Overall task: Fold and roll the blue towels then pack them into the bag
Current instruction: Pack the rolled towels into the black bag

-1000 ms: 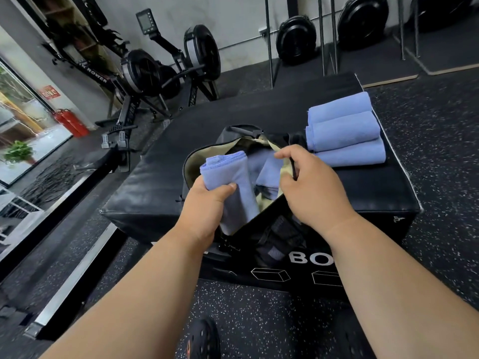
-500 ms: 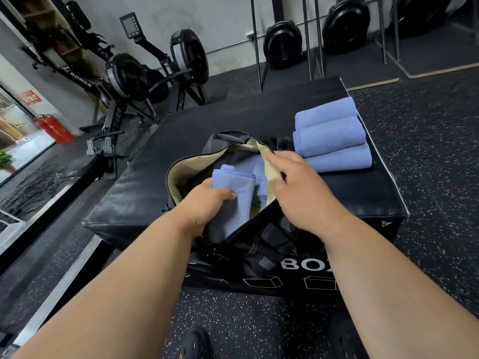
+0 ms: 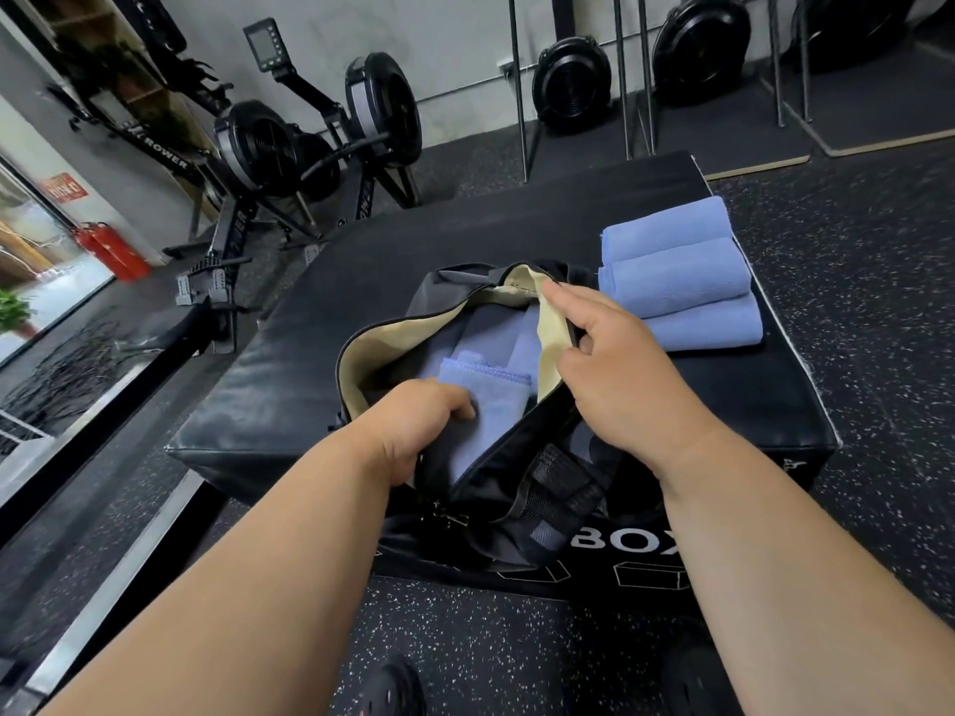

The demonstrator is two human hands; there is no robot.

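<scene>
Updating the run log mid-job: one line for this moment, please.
step: packing | left hand: grips rolled towel in bag | right hand: holds rim open | towels outside: three

- Three rolled blue towels [image 3: 677,273] side by side on the box
- One blue towel [image 3: 491,400] partly in the bag
- One black duffel bag [image 3: 517,457]
- One black padded box [image 3: 310,364]
- Two hands: left hand [image 3: 413,421], right hand [image 3: 615,369]
- Two red fire extinguishers [image 3: 111,250]

Two bare forearms, no sleeves in view; black perforated clog-style shoe [image 3: 385,687] below
</scene>
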